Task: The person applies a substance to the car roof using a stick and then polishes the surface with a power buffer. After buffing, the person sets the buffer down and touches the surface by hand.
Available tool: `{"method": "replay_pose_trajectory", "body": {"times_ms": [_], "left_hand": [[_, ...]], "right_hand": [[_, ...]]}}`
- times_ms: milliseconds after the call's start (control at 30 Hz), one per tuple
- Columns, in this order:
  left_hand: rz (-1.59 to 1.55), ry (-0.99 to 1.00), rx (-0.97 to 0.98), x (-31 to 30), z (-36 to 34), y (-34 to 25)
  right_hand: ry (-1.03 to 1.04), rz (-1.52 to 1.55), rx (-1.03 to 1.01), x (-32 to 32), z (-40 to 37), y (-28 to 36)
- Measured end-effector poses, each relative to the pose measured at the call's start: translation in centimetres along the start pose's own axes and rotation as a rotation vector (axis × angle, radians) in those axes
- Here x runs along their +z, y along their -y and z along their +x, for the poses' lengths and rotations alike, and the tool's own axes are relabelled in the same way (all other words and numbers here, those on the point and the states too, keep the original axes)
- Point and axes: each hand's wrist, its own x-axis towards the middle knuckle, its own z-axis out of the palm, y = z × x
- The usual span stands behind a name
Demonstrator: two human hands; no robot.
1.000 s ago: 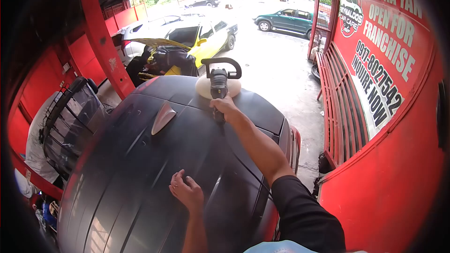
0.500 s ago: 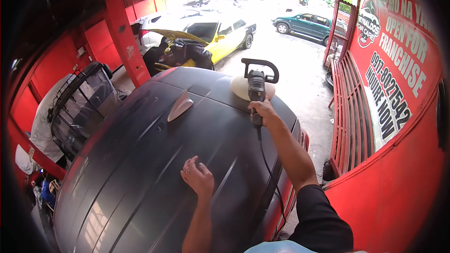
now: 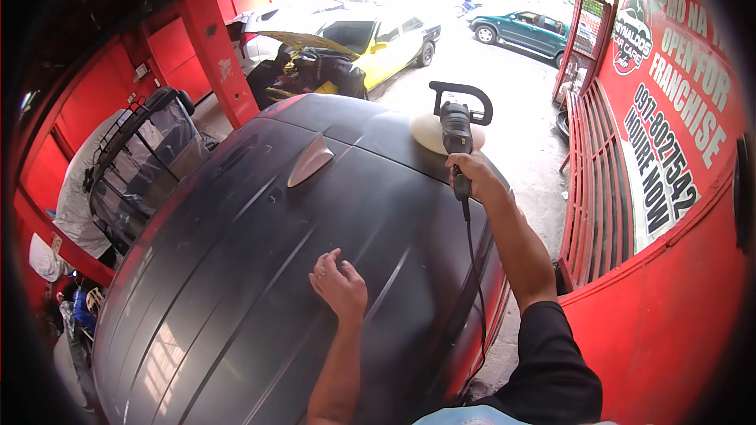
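Note:
My right hand (image 3: 475, 171) grips the rear handle of a black electric polisher (image 3: 457, 130). Its cream pad (image 3: 429, 132) lies flat on the far right part of a dark car roof (image 3: 260, 267). The polisher's loop handle stands up at its front, and its black cord (image 3: 475, 267) hangs down along my right arm. My left hand (image 3: 340, 285) rests on the roof nearer to me, fingers spread, holding nothing. A grey shark-fin antenna (image 3: 310, 160) sits on the roof left of the polisher.
A red wall with a franchise sign (image 3: 669, 134) and a slatted red bench (image 3: 594, 181) run close on the right. A red pillar (image 3: 211, 39) stands at the left. A covered vehicle with a roof rack (image 3: 134, 173) is at the left; a yellow car (image 3: 370, 47) with raised bonnet beyond.
My right hand has slid the polisher to the right across the far end of the roof. My left hand stays resting on the roof.

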Motion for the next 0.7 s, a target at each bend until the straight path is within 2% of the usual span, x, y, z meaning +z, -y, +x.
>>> {"method": "replay_pose_trajectory", "body": {"times_ms": [67,233,333,433,700], "left_hand": [[0.015,-0.052,0.035,0.1,0.0,-0.1],[0.005,-0.043,0.002,-0.2,-0.3,-0.4],[-0.010,-0.035,-0.018,-0.6,0.0,-0.6],[-0.013,-0.005,-0.044,-0.9,0.0,-1.1],[-0.006,-0.011,-0.035,-0.9,0.0,-1.4]], "right_hand": [[-0.016,-0.020,-0.025,1.0,0.0,0.4],[0.020,-0.019,-0.048,3.1,2.9,0.2],[-0.035,-0.061,-0.049,5.3,4.7,0.9],[0.002,-0.085,0.002,5.3,7.9,0.8],[0.062,-0.105,0.003,5.8,9.3,1.3]]}}
